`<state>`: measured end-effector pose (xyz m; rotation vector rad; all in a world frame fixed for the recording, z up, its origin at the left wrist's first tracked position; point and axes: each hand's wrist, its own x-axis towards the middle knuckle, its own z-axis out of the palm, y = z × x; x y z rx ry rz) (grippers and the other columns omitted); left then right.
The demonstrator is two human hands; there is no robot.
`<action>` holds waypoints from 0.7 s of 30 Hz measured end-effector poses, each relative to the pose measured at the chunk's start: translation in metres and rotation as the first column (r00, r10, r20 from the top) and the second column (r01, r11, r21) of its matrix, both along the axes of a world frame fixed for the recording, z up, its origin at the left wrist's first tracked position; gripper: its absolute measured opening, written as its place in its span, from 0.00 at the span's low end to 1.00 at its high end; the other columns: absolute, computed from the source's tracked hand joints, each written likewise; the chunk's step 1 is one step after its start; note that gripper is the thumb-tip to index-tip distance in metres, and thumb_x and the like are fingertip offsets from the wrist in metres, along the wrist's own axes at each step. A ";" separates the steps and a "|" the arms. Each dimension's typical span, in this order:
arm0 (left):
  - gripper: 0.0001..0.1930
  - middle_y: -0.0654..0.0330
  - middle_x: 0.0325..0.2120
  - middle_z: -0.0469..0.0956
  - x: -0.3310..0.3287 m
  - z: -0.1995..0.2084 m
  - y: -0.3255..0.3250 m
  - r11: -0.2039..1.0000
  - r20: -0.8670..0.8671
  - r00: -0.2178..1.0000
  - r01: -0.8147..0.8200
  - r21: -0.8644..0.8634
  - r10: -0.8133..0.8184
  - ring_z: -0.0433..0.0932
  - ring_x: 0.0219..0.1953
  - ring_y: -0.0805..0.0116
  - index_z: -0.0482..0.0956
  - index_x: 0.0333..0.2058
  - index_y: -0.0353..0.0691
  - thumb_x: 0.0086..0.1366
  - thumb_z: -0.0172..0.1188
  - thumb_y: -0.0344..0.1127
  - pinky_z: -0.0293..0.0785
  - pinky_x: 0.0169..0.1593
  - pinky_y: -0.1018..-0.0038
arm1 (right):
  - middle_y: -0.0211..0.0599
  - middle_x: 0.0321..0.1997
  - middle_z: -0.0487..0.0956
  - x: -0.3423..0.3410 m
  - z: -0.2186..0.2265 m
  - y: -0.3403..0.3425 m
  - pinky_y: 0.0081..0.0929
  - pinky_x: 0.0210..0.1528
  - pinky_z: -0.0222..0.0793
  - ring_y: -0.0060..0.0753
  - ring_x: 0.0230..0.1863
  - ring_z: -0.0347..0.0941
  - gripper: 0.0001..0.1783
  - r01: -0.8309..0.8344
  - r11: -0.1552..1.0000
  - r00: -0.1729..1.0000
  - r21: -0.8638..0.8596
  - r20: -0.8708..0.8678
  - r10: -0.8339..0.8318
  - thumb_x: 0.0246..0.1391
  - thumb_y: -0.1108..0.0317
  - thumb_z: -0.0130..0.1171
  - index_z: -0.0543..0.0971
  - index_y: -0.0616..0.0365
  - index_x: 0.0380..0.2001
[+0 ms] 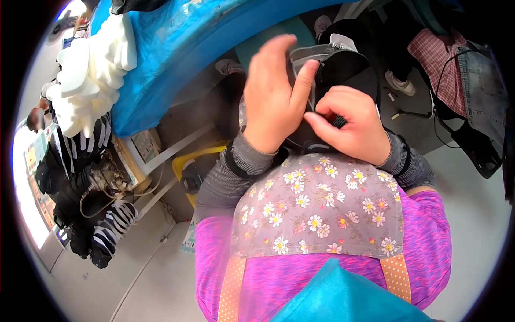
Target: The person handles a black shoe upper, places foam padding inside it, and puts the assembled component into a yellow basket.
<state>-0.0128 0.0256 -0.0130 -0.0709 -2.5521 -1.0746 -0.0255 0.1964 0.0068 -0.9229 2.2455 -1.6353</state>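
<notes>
right hand [351, 121] pinches black fabric item [348, 70]; left hand [274, 96] extended, thumb apart.

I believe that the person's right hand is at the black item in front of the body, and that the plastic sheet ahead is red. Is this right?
Not quite: the plastic sheet ahead is blue, not red, as the head view shows. The right hand is indeed at the black item in front of the body.
</notes>
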 end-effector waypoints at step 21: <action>0.41 0.43 0.64 0.64 0.007 0.027 0.018 0.848 0.216 0.827 0.530 0.006 -0.519 0.62 0.66 0.44 0.59 0.65 0.30 0.55 0.62 0.41 0.58 0.68 0.59 | 0.49 0.45 0.78 -0.009 0.028 0.070 0.38 0.50 0.70 0.50 0.47 0.75 0.18 -0.311 0.945 0.945 0.098 0.142 0.296 0.54 0.77 0.55 0.75 0.64 0.50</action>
